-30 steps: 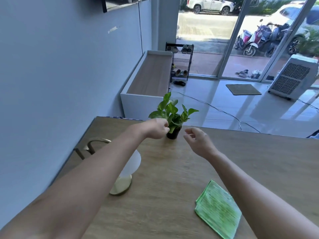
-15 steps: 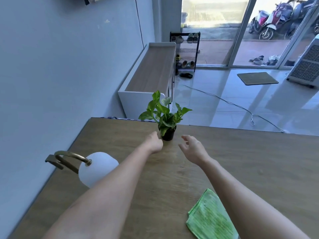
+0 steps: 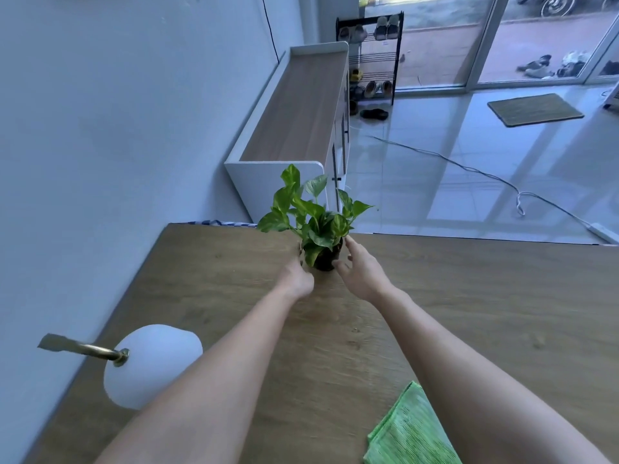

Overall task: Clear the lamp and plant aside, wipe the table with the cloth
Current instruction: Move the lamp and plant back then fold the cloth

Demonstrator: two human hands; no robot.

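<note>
While both hands flank it, the potted pothos (image 3: 316,217) stands near the wooden table's (image 3: 485,296) far edge.
Left hand (image 3: 296,279) and right hand (image 3: 361,271) cup the pot, fingers spread, grip unclear; lamp (image 3: 147,365) at the left edge, green cloth (image 3: 408,433) nearest; bare tabletop lies rightward.

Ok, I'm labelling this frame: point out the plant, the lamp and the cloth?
plant (image 3: 313,212): head view, on the green leaves above the dark pot.
lamp (image 3: 152,365): head view, on the white globe shade.
cloth (image 3: 410,433): head view, on the folded green fabric.
</note>
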